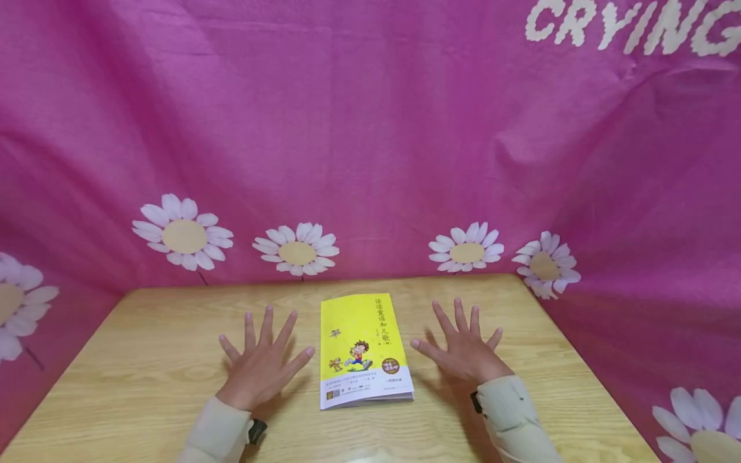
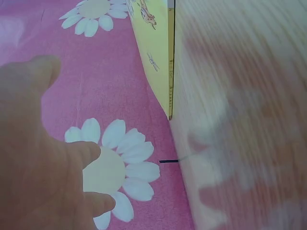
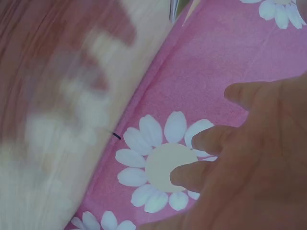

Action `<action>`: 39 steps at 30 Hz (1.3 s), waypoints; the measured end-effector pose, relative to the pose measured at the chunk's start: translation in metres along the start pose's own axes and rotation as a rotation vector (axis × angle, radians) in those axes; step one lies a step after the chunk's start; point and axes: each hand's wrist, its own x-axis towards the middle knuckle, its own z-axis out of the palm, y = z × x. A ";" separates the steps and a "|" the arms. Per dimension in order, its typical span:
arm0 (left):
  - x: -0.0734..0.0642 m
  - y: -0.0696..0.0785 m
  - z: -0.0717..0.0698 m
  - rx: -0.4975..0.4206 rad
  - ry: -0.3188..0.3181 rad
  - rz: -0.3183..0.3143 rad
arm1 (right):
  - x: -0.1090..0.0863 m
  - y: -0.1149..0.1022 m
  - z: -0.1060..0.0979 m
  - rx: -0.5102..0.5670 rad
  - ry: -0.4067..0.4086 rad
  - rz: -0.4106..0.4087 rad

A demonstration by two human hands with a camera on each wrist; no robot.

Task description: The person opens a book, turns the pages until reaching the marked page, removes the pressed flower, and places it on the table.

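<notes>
A thin book (image 1: 353,334) with a yellow cover and a white band along its bottom lies face up on the wooden table. Its cover shows a cartoon child and a dog, with Chinese lettering down the right side. To its left my left hand (image 1: 262,373) hovers palm down, fingers spread and straight, thumb pointing at the book's edge. My right hand (image 1: 469,352) mirrors it on the other side, fingers also spread, thumb close to the book. Neither hand holds anything. In the left wrist view the book's spine (image 2: 171,72) shows edge-on.
The light wood table (image 1: 173,334) has rounded far corners. Behind and at both sides hangs a pink cloth (image 1: 359,141) printed with white daisies and lettering. Each wrist wears a dark band, under pale sleeves (image 1: 217,431).
</notes>
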 end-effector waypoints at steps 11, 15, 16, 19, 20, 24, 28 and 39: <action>-0.001 0.000 0.005 -0.025 0.002 0.023 | 0.003 0.001 0.007 0.025 -0.030 -0.008; -0.003 -0.001 0.006 -0.026 -0.009 0.008 | 0.005 0.002 0.012 0.036 -0.049 -0.019; -0.003 -0.001 0.006 -0.020 -0.011 0.005 | 0.005 0.002 0.014 0.044 -0.060 -0.022; -0.003 -0.001 0.007 -0.003 -0.025 -0.003 | 0.005 0.005 0.019 0.066 -0.082 -0.031; -0.003 -0.002 0.008 -0.001 -0.027 -0.003 | 0.005 0.006 0.020 0.068 -0.085 -0.033; 0.000 -0.002 0.006 -0.013 -0.015 0.004 | 0.007 0.006 0.020 0.070 -0.087 -0.043; 0.001 -0.003 0.002 -0.026 -0.011 0.004 | 0.010 0.005 0.019 0.077 -0.105 -0.048; 0.001 -0.001 0.002 -0.039 -0.017 0.012 | 0.009 0.003 0.024 0.028 -0.136 -0.053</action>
